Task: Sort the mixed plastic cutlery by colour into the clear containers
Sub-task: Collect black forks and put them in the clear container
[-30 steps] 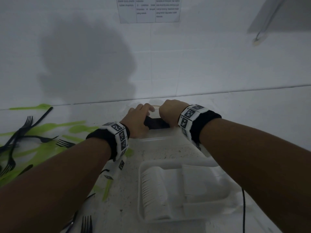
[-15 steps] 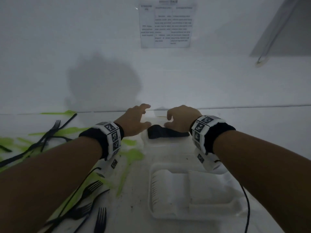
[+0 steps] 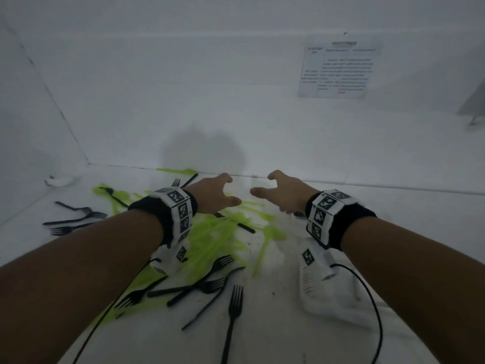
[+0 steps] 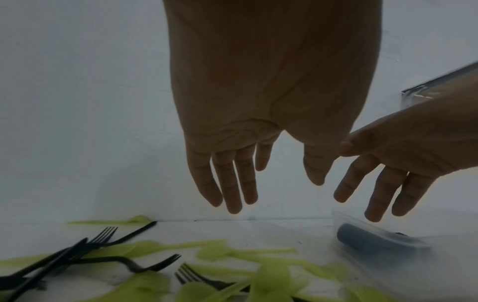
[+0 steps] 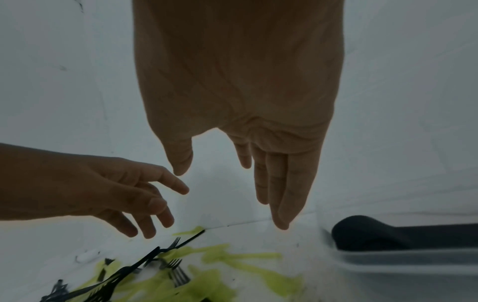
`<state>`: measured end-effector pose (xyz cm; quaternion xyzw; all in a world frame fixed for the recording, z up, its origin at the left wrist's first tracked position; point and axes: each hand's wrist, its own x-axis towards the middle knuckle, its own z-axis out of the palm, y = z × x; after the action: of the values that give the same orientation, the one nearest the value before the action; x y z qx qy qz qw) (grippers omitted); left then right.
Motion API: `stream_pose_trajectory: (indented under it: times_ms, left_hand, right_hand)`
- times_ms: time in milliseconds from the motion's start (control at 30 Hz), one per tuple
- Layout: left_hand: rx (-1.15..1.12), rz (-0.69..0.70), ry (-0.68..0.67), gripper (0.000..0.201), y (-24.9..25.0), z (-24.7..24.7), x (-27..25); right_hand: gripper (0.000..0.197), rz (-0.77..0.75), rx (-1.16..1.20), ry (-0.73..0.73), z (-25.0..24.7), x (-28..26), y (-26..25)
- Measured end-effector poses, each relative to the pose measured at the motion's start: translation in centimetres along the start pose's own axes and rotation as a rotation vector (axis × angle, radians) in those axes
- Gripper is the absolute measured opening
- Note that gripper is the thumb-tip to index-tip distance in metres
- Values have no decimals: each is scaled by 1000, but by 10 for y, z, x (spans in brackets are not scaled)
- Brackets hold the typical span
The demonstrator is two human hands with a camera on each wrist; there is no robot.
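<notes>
Nearest lie black forks (image 3: 233, 303) loose on the white table (image 3: 275, 337); beyond them the green cutlery (image 3: 220, 237) sprawls under both hands. Left hand (image 3: 212, 194) and right hand (image 3: 284, 194) hover spread and empty. Best to gather one colour per sweep, then carry it right to the clear container (image 5: 403, 259) holding black pieces

Count, placed relative to the green cutlery heap (image 3: 217, 240):
- Hands: 2, left (image 3: 212, 195) and right (image 3: 286, 195).
- Black forks (image 3: 234, 298) with tines showing: 4 on the near side of the heap, 3 left of it, 1 beyond it; at least 8.
- Green pieces: blurred, not countable.
- Containers right of the heap: 2, a clear container (image 5: 388, 259) with a dark stack and a whitish container (image 3: 330, 306).
</notes>
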<state>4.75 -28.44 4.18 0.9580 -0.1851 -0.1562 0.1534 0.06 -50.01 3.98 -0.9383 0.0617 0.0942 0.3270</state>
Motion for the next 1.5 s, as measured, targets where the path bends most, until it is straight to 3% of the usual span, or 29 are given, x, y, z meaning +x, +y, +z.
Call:
stream_pose_trajectory:
  times_ms: [167,467,667,767,867,967,1100,1267,1367,1500]
  left_hand:
    - [7,48,-15,77,-42,-2,-15]
    - [53,272,-100,70,-107,10,-41]
    - [86,410,-154,58,-117,30,-61]
    - [95,469,-184,39,-109,45,-74]
    - [157,535,-194,33,-94,64,-87]
    - [246,576,-179,37,-77,82,-96]
    - [345,575,-190,47,-60,96,-101]
    - [357,504,-205,27,-55,100,-101]
    - [191,466,-238,28,-60,95,-101]
    - [-182,381,-311,17,-77,76,-109]
  right_hand:
    - [90,40,-23,12,37,-11,-32]
    - [80,193,-145,86,110,-51,-62]
    - [44,302,-312,107,141,-98,-61]
    - [32,401,-418,18,149,-120,-54]
    - [43,524,-390,-159,155,-136,-49]
    - [47,534,-350,-175,155,-142,-44]
    - [51,490,-393,-170,158,-143,-42]
    - [46,377,-518,-139,165,-140,-46]
    - [25,365,-508,-128,169,-136,-45]
    - [35,407,-445,-74,169,-136,-38]
